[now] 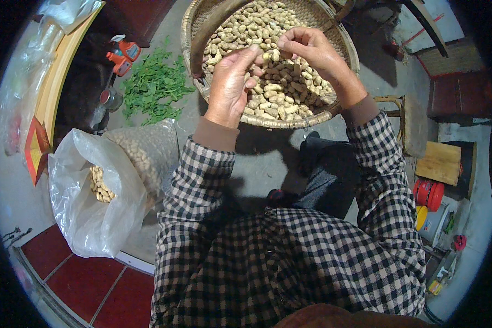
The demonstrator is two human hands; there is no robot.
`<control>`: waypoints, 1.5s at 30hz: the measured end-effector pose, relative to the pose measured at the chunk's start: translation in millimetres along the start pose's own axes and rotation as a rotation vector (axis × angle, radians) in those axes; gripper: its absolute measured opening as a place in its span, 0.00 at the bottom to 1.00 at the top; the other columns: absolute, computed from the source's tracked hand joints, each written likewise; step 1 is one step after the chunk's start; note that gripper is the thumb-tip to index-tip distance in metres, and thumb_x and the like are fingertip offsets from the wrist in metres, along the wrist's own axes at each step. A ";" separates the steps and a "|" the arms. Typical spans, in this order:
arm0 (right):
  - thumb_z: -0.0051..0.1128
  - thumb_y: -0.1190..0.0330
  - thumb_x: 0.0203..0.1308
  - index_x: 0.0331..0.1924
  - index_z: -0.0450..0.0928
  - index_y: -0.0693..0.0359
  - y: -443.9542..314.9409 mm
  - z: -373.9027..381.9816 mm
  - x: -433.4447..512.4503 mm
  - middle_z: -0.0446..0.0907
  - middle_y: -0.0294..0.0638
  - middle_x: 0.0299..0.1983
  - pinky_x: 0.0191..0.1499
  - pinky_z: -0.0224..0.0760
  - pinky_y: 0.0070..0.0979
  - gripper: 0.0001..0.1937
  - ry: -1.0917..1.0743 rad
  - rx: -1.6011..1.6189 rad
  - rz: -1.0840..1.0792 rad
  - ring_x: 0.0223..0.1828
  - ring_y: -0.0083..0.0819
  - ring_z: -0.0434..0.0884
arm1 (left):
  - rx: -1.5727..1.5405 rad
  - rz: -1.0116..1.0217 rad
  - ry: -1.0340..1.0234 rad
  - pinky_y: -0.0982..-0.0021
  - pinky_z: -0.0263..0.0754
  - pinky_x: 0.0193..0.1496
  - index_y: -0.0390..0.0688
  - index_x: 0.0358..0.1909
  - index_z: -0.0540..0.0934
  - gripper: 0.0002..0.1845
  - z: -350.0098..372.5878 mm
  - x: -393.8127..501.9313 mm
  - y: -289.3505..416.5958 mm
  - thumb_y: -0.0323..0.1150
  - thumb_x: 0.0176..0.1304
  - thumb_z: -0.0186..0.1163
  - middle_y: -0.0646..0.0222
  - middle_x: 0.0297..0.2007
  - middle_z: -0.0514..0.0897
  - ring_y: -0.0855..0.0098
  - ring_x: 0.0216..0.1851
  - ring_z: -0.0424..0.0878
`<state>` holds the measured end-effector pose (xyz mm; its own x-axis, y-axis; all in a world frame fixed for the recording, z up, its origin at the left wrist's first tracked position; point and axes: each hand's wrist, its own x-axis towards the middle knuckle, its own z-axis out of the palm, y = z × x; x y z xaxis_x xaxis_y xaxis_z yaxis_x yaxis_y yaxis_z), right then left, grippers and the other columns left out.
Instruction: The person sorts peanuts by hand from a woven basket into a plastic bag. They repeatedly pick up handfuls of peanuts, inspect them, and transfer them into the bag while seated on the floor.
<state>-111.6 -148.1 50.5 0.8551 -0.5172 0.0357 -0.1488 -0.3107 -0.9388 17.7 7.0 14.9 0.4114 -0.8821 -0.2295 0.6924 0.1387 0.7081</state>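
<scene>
A round woven bamboo basket (190, 28) with an arched wooden handle (197, 45) holds a heap of unshelled peanuts (262, 18). Over the heap, my left hand (231, 84) has its thumb and fingers curled towards each other. A peanut shows by its fingertips, but I cannot tell whether it is gripped or lies in the heap behind. To the right, my right hand (317, 51) bends its thumb and index finger close together, a short gap from the left. Whether something small sits between those fingertips is too unclear to see. Both hands cast shadow on the peanuts below.
Left of me stands an open clear plastic bag (78, 172) with peanuts inside, against a fuller bag (147, 143). Green leaves (156, 84) lie on the floor near orange spray bottles (125, 55) and a lidded jar (111, 99). Rightward are a wooden chair (414, 123) and red container (428, 194).
</scene>
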 end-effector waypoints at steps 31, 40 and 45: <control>0.64 0.72 0.53 0.43 0.81 0.62 -6.6 -114.6 -115.6 0.83 0.43 0.39 0.41 0.76 0.28 0.12 0.662 -1.396 0.062 0.37 0.33 0.84 | -0.231 -0.241 -0.191 0.85 0.66 0.19 0.33 0.52 0.75 0.17 11.3 -12.6 -5.2 0.31 0.65 0.56 0.63 0.34 0.81 0.77 0.29 0.77; 0.62 0.64 0.57 0.43 0.81 0.65 20.7 -57.4 30.7 0.84 0.50 0.34 0.41 0.76 0.32 0.14 0.238 -0.934 -0.099 0.36 0.41 0.84 | -0.191 -0.126 -0.180 0.83 0.77 0.30 0.38 0.53 0.76 0.15 6.6 -7.9 -4.9 0.33 0.67 0.55 0.63 0.42 0.84 0.73 0.37 0.84; 0.64 0.61 0.52 0.38 0.82 0.62 52.3 -12.3 105.3 0.83 0.51 0.38 0.46 0.75 0.40 0.15 0.213 -1.178 0.187 0.41 0.46 0.82 | -0.186 -0.105 -0.118 0.85 0.73 0.26 0.39 0.51 0.77 0.14 2.7 -6.8 -2.8 0.34 0.66 0.58 0.67 0.36 0.83 0.79 0.32 0.81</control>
<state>-35.4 -228.7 9.3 0.6897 -0.7182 0.0927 -0.7169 -0.6952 -0.0526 11.4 11.5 16.3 0.2663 -0.9412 -0.2079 0.8297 0.1140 0.5465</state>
